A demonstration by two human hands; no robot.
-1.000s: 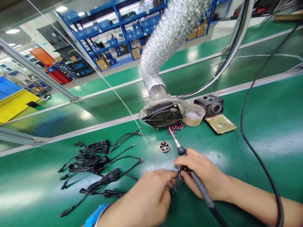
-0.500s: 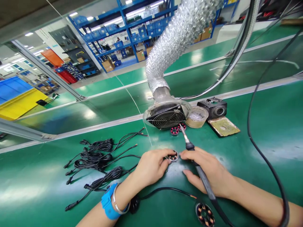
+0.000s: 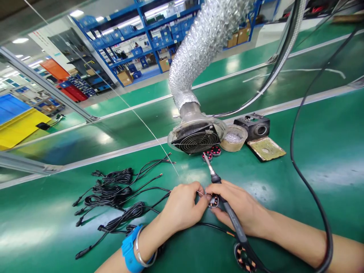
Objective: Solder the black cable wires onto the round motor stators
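Note:
My right hand (image 3: 241,208) is closed round a soldering iron (image 3: 231,214), its metal tip pointing up and away toward the fan. Thumb and fingers of that same hand also steady a small motor stator (image 3: 214,201) with copper coils. My left hand (image 3: 183,206) pinches a thin solder wire (image 3: 200,193), and its thumb reaches the stator's left edge. A strand of this wire slants down from the upper left toward the hand. Beneath the iron's handle, near the bottom, lies a larger stator (image 3: 243,258), partly covered by the cord. Beside it ends a black cable (image 3: 212,226) with coloured leads.
Bundled black cables (image 3: 113,193) lie at left. A fume extractor fan (image 3: 196,141) on a foil duct (image 3: 196,57) overhangs two red-wound stators (image 3: 216,151). Right of it stand a round tub (image 3: 234,138), an iron holder (image 3: 254,127) and a sponge tray (image 3: 266,149).
The stator has passed from my left fingers to my right ones, and my hands have come together. The iron's tip has shifted left. The whole view has moved slightly.

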